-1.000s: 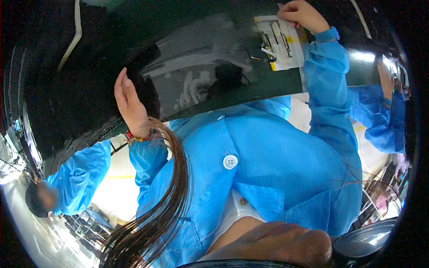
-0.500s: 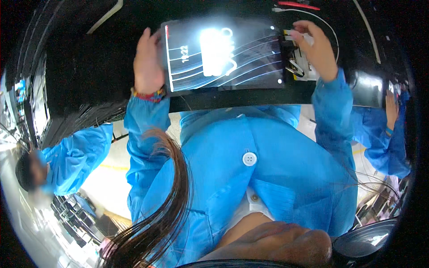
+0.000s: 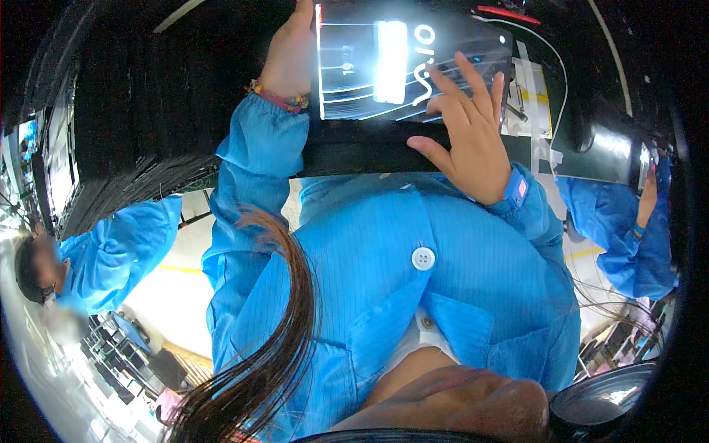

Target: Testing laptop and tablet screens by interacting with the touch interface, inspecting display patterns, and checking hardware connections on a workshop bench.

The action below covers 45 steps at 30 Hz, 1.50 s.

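Observation:
A thin, lit display panel (image 3: 365,63) with a dark picture and white curved lines lies across the bench at the top. My left hand (image 3: 288,63) holds its left edge; the fingertips run out at the picture's top. Over the panel's lower right part is my right hand (image 3: 471,140), its fingers spread and the thumb pointing left. The fingertips overlap the lit screen, but whether they touch it I cannot tell. That hand hides the panel's lower right corner.
Right of the panel sits a white-and-yellow board (image 3: 545,100), with a white cable (image 3: 565,81) curving around it. A red strip (image 3: 509,13) lies beyond. Dark layered sheets (image 3: 133,111) are stacked at left. Blue-sleeved co-workers are at left (image 3: 122,251) and right (image 3: 628,236).
The panel and my left hand have shifted up and to the right. My right hand has come from the board at the right to over the screen, fingers spreading.

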Motion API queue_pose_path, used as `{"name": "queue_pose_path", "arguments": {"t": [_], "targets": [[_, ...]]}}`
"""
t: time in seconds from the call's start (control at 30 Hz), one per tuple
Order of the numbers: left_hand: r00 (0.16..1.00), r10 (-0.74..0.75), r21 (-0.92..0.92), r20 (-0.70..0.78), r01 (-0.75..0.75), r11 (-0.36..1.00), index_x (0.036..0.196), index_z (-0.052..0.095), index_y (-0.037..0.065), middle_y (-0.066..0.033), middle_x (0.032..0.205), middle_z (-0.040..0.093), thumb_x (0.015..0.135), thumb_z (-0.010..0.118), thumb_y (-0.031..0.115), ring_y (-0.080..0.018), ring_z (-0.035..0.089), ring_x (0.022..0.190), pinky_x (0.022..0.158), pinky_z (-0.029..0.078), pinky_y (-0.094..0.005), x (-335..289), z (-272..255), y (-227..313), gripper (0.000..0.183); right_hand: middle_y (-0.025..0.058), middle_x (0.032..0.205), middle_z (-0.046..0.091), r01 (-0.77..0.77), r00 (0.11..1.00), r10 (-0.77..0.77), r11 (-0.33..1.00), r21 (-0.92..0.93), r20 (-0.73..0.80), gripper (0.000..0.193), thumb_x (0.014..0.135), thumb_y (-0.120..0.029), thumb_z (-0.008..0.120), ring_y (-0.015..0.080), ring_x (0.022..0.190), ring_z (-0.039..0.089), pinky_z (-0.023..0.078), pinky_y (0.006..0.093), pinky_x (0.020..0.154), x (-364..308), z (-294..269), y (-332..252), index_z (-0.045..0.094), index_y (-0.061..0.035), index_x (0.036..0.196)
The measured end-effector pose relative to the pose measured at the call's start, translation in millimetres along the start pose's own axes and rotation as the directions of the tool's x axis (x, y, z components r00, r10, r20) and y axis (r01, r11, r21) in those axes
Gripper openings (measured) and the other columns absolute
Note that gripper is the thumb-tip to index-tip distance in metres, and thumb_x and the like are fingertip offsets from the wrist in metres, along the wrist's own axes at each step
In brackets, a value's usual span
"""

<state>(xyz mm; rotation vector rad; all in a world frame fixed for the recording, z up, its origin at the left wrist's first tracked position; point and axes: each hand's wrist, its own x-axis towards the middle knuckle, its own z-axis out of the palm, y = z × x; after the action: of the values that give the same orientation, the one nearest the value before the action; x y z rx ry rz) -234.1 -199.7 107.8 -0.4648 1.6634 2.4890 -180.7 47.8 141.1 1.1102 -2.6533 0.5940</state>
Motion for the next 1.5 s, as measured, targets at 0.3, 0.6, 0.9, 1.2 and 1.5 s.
{"name": "queue_pose_path", "arguments": {"t": [0.3,0.6,0.9,1.2,1.5], "targets": [[0.922,0.075,-0.481,0.380,0.128,0.867,0.102,0.058,0.006,-0.0099,0.097,0.064,0.094,0.028,0.050,-0.0221,0.061,0.088,0.081,0.048,-0.0349,0,0,0,0.054,0.0016,0.110,0.061,0.242,0.969,-0.245,0.964,0.114,0.018,0.008,0.076,-0.014,0.063,0.0272,0.125,0.040,0.004,0.0600,0.106,14,12,-9,0.058,-0.0079,0.078],[0.953,0.055,-0.457,0.299,0.092,0.885,0.108,0.054,0.006,-0.0103,0.099,0.063,0.095,0.028,0.047,-0.0227,0.060,0.089,0.081,0.048,-0.0357,-2,-1,2,0.051,0.0023,0.105,0.063,0.332,0.936,-0.346,0.926,0.180,0.056,0.010,0.073,-0.012,0.064,0.0267,0.124,0.042,0.004,0.0594,0.106,26,16,-15,0.058,-0.0069,0.080],[0.868,0.137,-0.568,0.477,0.186,0.802,0.107,0.055,0.006,-0.0090,0.097,0.063,0.095,0.027,0.047,-0.0211,0.061,0.087,0.082,0.048,-0.0345,7,-10,-2,0.051,0.0026,0.104,0.063,0.321,0.945,-0.324,0.945,0.055,0.039,0.007,0.076,-0.014,0.060,0.0266,0.120,0.045,0.012,0.0559,0.106,55,3,-13,0.060,-0.0087,0.081],[0.861,0.120,-0.593,0.494,0.233,0.771,0.114,0.053,0.007,-0.0088,0.103,0.062,0.095,0.025,0.047,-0.0210,0.060,0.093,0.085,0.047,-0.0328,3,-14,2,0.052,0.0131,0.099,0.060,0.122,0.990,-0.112,0.983,0.136,-0.081,0.017,0.081,-0.014,0.055,0.0306,0.106,0.052,0.023,0.0554,0.103,172,24,-13,0.058,-0.0057,0.096],[0.834,0.201,-0.555,0.514,0.144,0.819,0.120,0.048,0.006,-0.0089,0.115,0.056,0.096,0.024,0.045,-0.0195,0.055,0.103,0.091,0.042,-0.0318,9,-7,-2,0.052,0.0082,0.076,0.062,0.226,0.964,-0.191,0.955,0.194,-0.183,0.021,0.072,-0.006,0.059,0.0283,0.085,0.057,0.032,0.0525,0.098,170,21,-9,0.058,-0.0051,0.092]]}}
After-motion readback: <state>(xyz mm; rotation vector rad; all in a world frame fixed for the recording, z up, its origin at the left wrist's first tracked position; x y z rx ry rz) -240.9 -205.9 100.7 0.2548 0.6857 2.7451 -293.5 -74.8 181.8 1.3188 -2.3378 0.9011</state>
